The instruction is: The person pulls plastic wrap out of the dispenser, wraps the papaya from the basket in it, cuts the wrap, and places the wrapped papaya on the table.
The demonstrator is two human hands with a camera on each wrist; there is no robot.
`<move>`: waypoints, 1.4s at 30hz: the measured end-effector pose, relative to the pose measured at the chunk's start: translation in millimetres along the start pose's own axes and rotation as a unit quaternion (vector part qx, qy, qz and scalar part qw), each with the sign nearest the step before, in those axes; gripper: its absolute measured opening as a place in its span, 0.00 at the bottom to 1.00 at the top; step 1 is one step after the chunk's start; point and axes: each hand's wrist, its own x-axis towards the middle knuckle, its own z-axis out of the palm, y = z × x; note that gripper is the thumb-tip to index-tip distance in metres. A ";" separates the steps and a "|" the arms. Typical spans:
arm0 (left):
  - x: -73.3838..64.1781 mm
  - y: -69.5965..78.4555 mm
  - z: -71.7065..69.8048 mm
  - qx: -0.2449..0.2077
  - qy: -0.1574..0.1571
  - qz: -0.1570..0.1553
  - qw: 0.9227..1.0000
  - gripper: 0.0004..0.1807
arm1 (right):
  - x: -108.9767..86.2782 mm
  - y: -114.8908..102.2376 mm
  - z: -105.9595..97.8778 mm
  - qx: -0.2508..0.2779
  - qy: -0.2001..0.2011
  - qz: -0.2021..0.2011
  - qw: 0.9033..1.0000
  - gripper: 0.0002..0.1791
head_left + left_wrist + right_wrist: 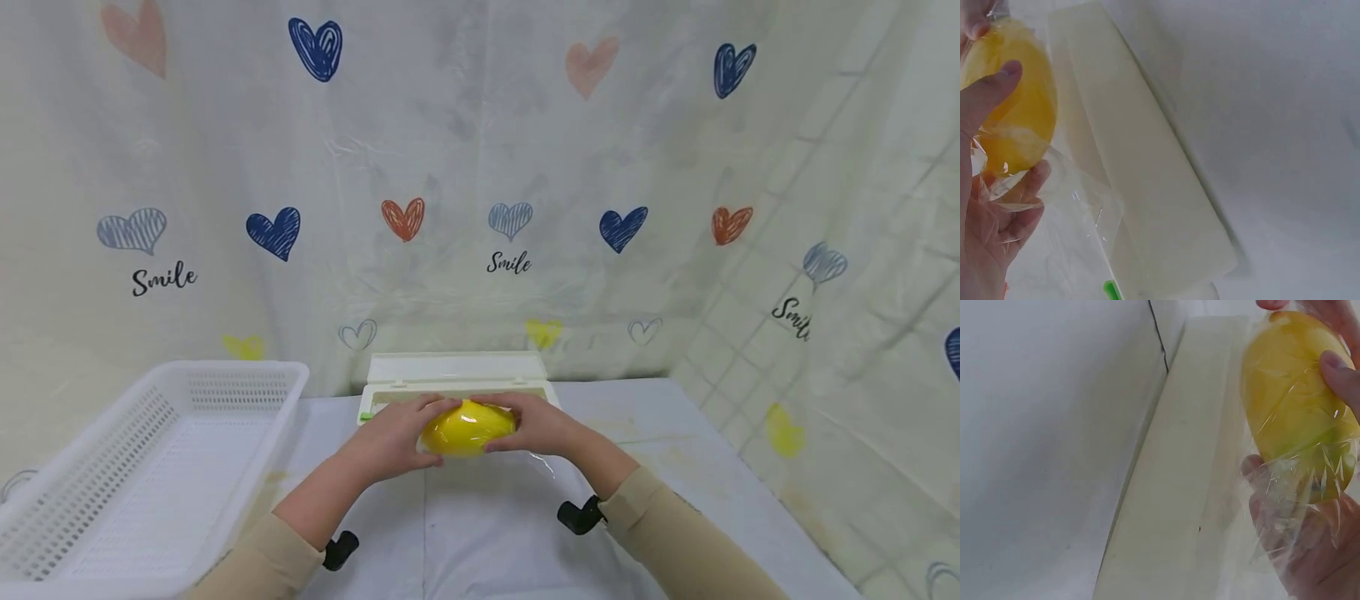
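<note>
Both hands hold a yellow oval fruit point(467, 430), which looks like a mango, above the table in front of a white lidded box. My left hand point(392, 440) grips its left end, and my right hand point(542, 425) grips its right end. Clear cling film point(1300, 478) lies over the fruit with creases and loose folds, covering some of the fingers in both wrist views. In the left wrist view, the thumb presses the fruit's side while other fingers curl below. The long white box point(1141, 150) has its lid raised, with a small green piece point(1111, 290) at one end.
A large white perforated basket point(288, 425) stands on the left of the white-covered table point(675, 467). Behind the box hangs a pale curtain point(450, 125) printed with hearts, which also runs along the right side.
</note>
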 end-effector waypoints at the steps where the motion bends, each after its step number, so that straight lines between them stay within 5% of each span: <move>1: 0.5 -0.8 1.0 -0.006 0.001 0.002 1.000 0.45 | 0.6 0.8 0.0 -0.001 -0.003 0.001 1.000 0.39; 5: 3.9 -4.8 3.9 -0.024 0.005 0.011 1.000 0.43 | 0.0 1.8 -3.3 -0.011 -0.004 0.020 1.000 0.41; 10: 9.0 -12.5 5.5 -0.040 -0.001 -0.018 0.999 0.42 | -2.8 -2.6 -9.4 -0.077 0.026 0.037 0.996 0.45; 20: 13.8 -17.9 -4.1 -0.104 -0.045 -0.068 0.991 0.43 | -5.4 7.5 0.5 -0.236 0.073 -0.080 0.966 0.47; 27: 16.0 -19.4 -7.4 -0.153 -0.056 -0.073 0.984 0.43 | -2.0 15.1 7.1 -0.199 0.088 -0.099 0.971 0.42; 36: 8.8 -21.2 -7.4 -0.198 -0.047 -0.123 0.971 0.45 | 0.4 13.1 5.7 -0.161 0.091 -0.070 0.980 0.38; 40: 3.2 -23.2 -10.2 -0.167 -0.023 -0.150 0.974 0.44 | 1.6 15.5 5.8 -0.140 0.094 -0.053 0.984 0.38; 42: 1.4 -22.7 -12.6 -0.126 -0.010 -0.144 0.981 0.44 | 3.1 17.2 6.4 -0.129 0.094 -0.044 0.986 0.38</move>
